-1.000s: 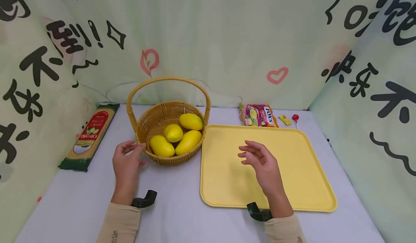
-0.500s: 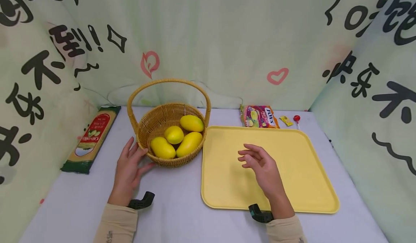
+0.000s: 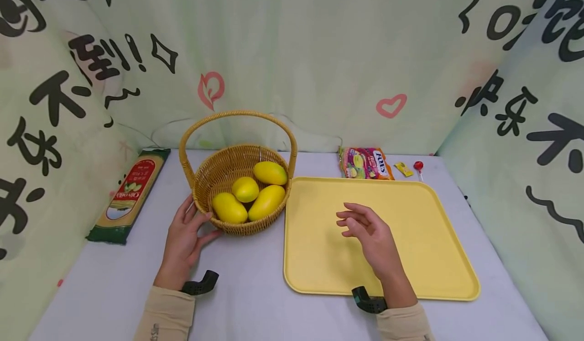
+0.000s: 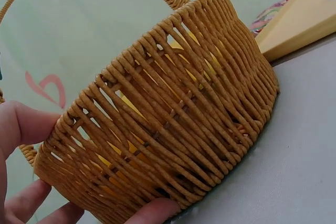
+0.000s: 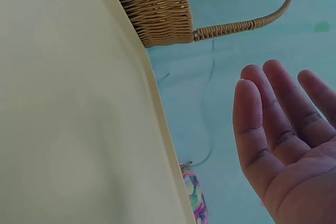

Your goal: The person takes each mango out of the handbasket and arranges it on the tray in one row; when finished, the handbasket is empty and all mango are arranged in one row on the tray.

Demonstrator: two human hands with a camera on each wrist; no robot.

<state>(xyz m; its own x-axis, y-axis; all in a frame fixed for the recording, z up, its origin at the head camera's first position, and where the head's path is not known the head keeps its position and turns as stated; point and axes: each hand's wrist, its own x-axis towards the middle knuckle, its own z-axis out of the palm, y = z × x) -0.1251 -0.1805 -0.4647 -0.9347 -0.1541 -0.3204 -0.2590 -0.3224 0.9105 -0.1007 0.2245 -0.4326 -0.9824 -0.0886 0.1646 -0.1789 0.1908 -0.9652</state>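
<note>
since a second ago the left hand (image 3: pixel 186 239) is closing in on the wicker basket (image 3: pixel 207 175), and its fingers and thumb are now cupping the near-left wall at about eight o'clock, bracing it rather than lifting. four mangoes (image 3: pixel 248 195) are lying inside the basket, which is sitting on the table (image 3: pixel 246 300) just left of the yellow tray (image 3: pixel 424 260). the right hand (image 3: pixel 369 232) is hovering over the tray much as before, fingers loose and holding nothing. a candy bag (image 3: pixel 365 162) is lying at twelve o'clock beyond the tray.
</note>
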